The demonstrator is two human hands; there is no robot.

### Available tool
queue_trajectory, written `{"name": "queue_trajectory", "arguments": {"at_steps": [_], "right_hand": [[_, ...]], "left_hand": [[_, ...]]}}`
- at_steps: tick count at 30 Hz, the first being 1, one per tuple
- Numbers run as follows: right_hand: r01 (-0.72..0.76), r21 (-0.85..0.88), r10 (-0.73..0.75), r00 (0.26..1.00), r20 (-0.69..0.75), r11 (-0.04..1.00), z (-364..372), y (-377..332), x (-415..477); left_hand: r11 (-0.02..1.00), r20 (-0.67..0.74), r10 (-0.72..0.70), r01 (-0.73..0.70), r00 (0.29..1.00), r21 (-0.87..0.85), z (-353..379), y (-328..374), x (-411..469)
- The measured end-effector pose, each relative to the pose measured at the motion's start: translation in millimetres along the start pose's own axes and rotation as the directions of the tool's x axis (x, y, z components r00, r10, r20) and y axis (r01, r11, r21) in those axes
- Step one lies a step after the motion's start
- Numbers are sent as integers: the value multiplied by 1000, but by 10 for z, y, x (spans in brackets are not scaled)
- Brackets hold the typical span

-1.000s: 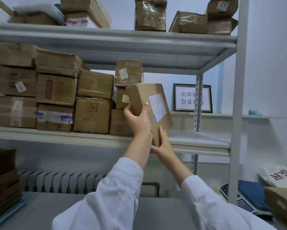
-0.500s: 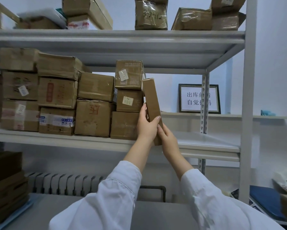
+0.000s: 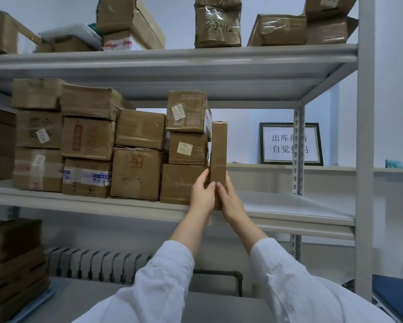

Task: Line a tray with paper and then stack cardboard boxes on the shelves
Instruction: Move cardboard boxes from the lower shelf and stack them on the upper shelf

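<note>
A narrow brown cardboard box (image 3: 218, 148) stands upright on its end on the middle shelf (image 3: 289, 206), pressed against the right side of a stack of three boxes (image 3: 187, 145). My left hand (image 3: 203, 194) holds its lower left edge, thumb on the front face. My right hand (image 3: 228, 197) holds the lower right edge, fingers wrapped toward the side. Both hands are at the shelf's front lip. Several other taped cardboard boxes (image 3: 88, 138) fill the left part of that shelf.
The upper shelf (image 3: 172, 57) carries more boxes. A white upright post (image 3: 364, 159) bounds the rack on the right. A framed sign (image 3: 291, 143) leans on a ledge behind. Stacked boxes (image 3: 12, 264) sit low left; a grey surface (image 3: 79, 299) lies below.
The box turned from angled, label face showing, to edge-on upright, and moved in against the stack. Both hands slid down to its base.
</note>
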State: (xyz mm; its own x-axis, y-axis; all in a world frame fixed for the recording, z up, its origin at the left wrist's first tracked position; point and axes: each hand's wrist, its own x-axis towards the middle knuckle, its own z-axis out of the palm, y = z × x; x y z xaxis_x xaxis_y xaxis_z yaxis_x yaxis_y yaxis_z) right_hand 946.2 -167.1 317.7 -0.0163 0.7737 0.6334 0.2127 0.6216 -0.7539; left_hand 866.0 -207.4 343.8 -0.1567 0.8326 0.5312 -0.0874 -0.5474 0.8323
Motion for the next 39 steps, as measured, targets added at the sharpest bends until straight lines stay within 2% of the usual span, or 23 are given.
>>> {"name": "queue_trajectory", "arguments": {"at_steps": [9,20,39], "right_hand": [[-12,-69,8,998,-55,998,-18,50,130],[-113,-17,111,990,-92,993,-27,-50,105],[-98,-64,87,983,-160,993,-43,-230,76]], "left_hand": [[998,-1,-63,63,998,-10,2,-91,31],[996,8,-86,86,996,-12,11,-85,10],[985,58,-170,169,984,20,-99,-86,-8]]}}
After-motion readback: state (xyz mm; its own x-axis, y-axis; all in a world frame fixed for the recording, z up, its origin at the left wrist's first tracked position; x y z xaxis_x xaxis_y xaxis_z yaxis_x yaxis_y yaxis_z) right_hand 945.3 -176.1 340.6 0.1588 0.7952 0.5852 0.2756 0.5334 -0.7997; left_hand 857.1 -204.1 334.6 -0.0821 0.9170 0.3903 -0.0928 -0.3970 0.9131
